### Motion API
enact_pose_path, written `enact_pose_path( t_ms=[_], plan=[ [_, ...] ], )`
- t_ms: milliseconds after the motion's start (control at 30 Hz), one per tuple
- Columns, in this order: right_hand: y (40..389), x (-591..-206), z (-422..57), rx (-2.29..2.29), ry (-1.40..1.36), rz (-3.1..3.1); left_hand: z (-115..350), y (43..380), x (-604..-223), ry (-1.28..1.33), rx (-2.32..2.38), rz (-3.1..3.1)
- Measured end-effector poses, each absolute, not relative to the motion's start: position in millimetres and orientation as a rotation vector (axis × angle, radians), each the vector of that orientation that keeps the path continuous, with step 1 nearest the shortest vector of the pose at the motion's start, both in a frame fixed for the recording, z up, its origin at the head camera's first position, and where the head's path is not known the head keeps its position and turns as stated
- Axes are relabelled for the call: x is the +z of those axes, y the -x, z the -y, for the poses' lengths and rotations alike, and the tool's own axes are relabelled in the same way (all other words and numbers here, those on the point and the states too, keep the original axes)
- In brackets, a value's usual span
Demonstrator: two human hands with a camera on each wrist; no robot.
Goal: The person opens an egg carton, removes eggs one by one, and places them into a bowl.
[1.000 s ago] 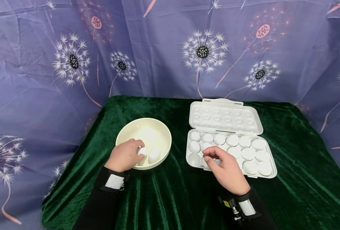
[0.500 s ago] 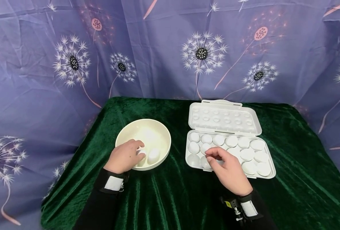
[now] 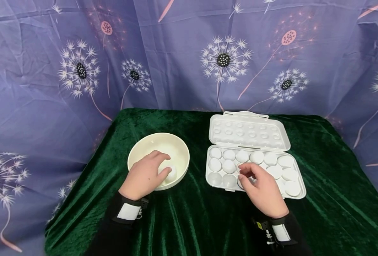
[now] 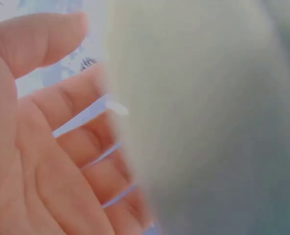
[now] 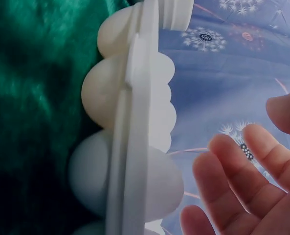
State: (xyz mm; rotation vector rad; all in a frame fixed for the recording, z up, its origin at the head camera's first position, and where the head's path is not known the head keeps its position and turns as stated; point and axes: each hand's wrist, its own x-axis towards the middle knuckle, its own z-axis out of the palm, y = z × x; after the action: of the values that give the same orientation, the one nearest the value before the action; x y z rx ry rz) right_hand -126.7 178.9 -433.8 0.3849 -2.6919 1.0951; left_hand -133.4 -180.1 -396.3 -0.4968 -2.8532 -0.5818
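Observation:
My left hand (image 3: 145,175) reaches into a cream bowl (image 3: 158,137), fingers spread and gently bent. A white egg (image 3: 172,174) lies in the bowl beside the thumb; the hand covers the part to its left. In the left wrist view, the blurred bowl wall (image 4: 198,107) hides the fingertips, and the visible palm holds nothing. Over the front of a white egg box (image 3: 299,174) hovers my right hand (image 3: 262,190), fingers relaxed. The right wrist view shows these fingers (image 5: 228,176) bare, beside eggs (image 5: 164,183) seated in the box. Bare cups (image 3: 215,179) show at its front left.
The box's lid (image 3: 249,133) lies tilted back behind it. Dark green velvet cloth (image 3: 195,213) covers the table. A purple curtain with dandelion prints (image 3: 176,64) hangs behind and to the left.
My left hand has shifted right within the bowl, toward the visible egg; the egg earlier between its fingers is now out of sight. My right hand has slid right along the egg box.

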Motion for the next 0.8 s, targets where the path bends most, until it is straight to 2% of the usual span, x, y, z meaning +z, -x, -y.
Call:
enact_pose_path(
  t_ms=[500,800],
  plan=[
    [125.9,-437.2,-189.2,0.922,-0.414,2.747,109.1,125.6,-401.7,0.860,-0.581,2.621],
    [143.4,-423.7,-169.3,0.781,-0.653,2.692,87.8,124.6,-408.7,0.950,-0.516,2.617]
  ],
)
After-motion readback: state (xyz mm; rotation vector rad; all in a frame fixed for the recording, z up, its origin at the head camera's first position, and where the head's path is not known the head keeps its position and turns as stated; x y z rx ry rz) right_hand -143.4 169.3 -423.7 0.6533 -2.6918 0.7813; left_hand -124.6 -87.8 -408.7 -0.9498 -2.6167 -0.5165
